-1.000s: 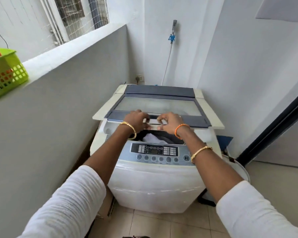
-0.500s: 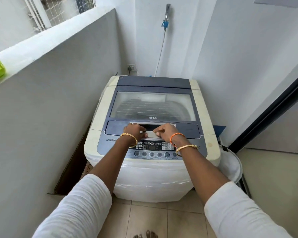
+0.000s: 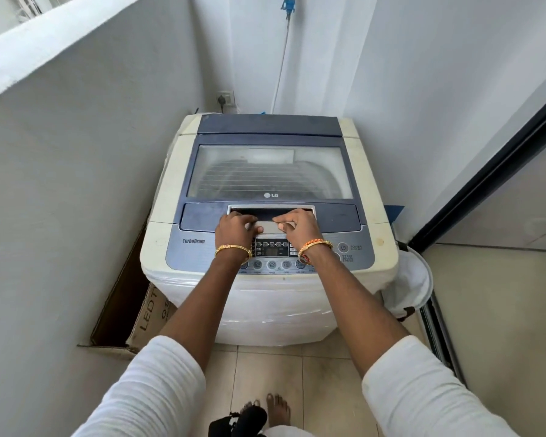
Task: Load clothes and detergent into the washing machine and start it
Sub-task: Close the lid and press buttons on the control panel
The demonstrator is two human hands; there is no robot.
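With the blue-framed, clear-windowed lid (image 3: 270, 171) lying flat across the top of the cream top-loading washing machine (image 3: 265, 298), hinge at the far wall, long axis left-right, the left hand (image 3: 235, 227) and right hand (image 3: 297, 227), fingers curled, press its silver handle (image 3: 267, 225), so starting likely means reaching the power button (image 3: 343, 247) next.

Bright, even daylight, sharp focus, wide-angle bending at edges.
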